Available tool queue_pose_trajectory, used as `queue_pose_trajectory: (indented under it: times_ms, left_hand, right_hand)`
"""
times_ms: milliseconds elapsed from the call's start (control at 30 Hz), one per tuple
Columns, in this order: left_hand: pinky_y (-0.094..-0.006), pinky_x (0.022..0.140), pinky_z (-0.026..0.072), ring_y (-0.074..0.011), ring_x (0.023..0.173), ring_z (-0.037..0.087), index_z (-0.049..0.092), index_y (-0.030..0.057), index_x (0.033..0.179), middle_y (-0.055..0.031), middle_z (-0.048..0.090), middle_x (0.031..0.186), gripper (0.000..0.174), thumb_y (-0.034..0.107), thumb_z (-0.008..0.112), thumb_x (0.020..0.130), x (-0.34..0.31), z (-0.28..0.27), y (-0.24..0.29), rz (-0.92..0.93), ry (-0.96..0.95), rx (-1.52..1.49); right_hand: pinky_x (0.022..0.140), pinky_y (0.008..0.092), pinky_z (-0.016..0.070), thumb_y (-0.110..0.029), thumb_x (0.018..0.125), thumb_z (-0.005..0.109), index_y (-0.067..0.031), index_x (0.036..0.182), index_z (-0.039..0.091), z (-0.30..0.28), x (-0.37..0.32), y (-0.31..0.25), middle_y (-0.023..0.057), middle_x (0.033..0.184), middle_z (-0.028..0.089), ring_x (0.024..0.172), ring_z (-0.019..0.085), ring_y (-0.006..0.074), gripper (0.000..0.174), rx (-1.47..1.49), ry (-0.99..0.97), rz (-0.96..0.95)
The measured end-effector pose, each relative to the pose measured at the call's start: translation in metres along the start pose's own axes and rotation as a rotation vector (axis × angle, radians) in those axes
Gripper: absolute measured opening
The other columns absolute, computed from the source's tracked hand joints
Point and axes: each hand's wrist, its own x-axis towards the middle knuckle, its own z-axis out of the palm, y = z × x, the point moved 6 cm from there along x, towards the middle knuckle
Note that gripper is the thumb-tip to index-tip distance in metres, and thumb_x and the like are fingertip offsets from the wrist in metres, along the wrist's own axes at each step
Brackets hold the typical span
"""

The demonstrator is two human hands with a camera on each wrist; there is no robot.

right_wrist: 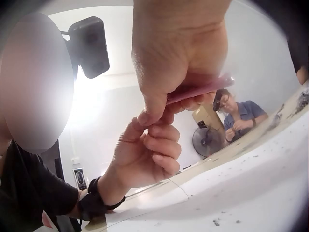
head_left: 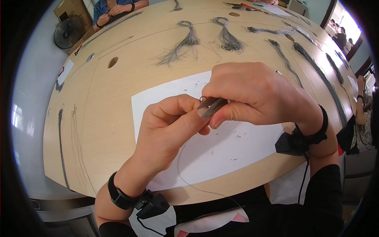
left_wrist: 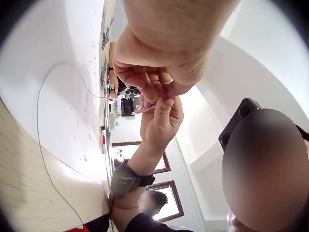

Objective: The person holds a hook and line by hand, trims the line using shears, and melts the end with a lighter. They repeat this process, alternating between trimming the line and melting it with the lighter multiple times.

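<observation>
My left hand (head_left: 167, 124) pinches a thin grey cord (head_left: 179, 164) between thumb and index finger. A small dark loop (head_left: 201, 98) of it stands up by the fingertips, and the rest hangs in a curve toward my lap. From the right, my right hand (head_left: 252, 93) grips tweezers (head_left: 213, 106) whose two flat metal tips spread apart at the left thumb and fingertip. Their pink handle (right_wrist: 200, 91) shows under the palm in the right wrist view. Fingers hide where the tips meet the cord.
Below the hands lies a white paper sheet (head_left: 237, 146) dotted with dark bits. Looped bundles of grey cords (head_left: 227, 39) lie farther back, with more strands (head_left: 321, 73) at right and a dark strand (head_left: 61, 146) at left. Another person (head_left: 114, 10) sits across the table.
</observation>
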Motion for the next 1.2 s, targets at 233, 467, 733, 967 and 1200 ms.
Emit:
queue_pose_trajectory:
  times_ms: [233,467,733,967,1200]
  left_hand:
    - [-0.0252,0.062,0.0462,-0.0122,0.068,0.054,0.055,0.0004,0.086,-0.0071,0.057,0.081,0.012,0.009,0.05,0.078,0.001,-0.003,0.0,0.038,-0.014,0.088]
    - [-0.0247,0.061,0.0464,-0.012,0.068,0.055,0.055,0.0016,0.087,-0.0067,0.057,0.078,0.012,0.009,0.05,0.078,0.001,-0.001,0.0,0.019,-0.016,0.064]
    - [-0.0235,0.059,0.0453,-0.0122,0.062,0.054,0.055,-0.0001,0.085,-0.0066,0.057,0.076,0.012,0.009,0.053,0.077,0.002,-0.005,-0.003,0.012,0.01,0.16]
    - [-0.02,0.059,0.0418,-0.009,0.065,0.051,0.055,-0.0018,0.078,-0.0053,0.056,0.075,0.008,0.006,0.053,0.077,0.001,-0.001,0.0,0.014,-0.006,0.152]
    - [-0.0208,0.059,0.0432,-0.0086,0.066,0.051,0.056,0.0002,0.079,-0.0029,0.055,0.075,0.005,0.004,0.053,0.077,0.002,-0.003,0.006,0.081,0.019,0.085]
  right_hand:
    - [0.049,0.0276,0.0382,-0.023,0.067,0.062,-0.0029,0.081,0.053,0.0,0.0,0.0,0.0061,0.062,0.048,0.056,0.048,0.0205,0.026,-0.017,-0.005,0.025]
    - [0.058,0.0334,0.0388,-0.023,0.069,0.059,-0.0014,0.077,0.053,0.0,0.0,0.004,0.0103,0.068,0.049,0.065,0.049,0.0279,0.024,0.009,-0.042,0.152]
    - [0.049,0.0281,0.0377,-0.023,0.065,0.064,-0.0036,0.079,0.053,0.001,0.0,0.002,0.0055,0.061,0.047,0.055,0.048,0.0208,0.026,-0.034,-0.021,0.046]
    - [0.05,0.0289,0.0382,-0.022,0.066,0.063,-0.0028,0.078,0.054,0.003,-0.001,0.002,0.0065,0.063,0.05,0.056,0.049,0.0217,0.025,0.0,-0.014,0.013]
    - [0.047,0.0248,0.0363,-0.017,0.067,0.064,-0.0011,0.075,0.054,-0.011,0.002,0.0,0.0067,0.063,0.05,0.053,0.047,0.0185,0.02,-0.03,0.086,0.056]
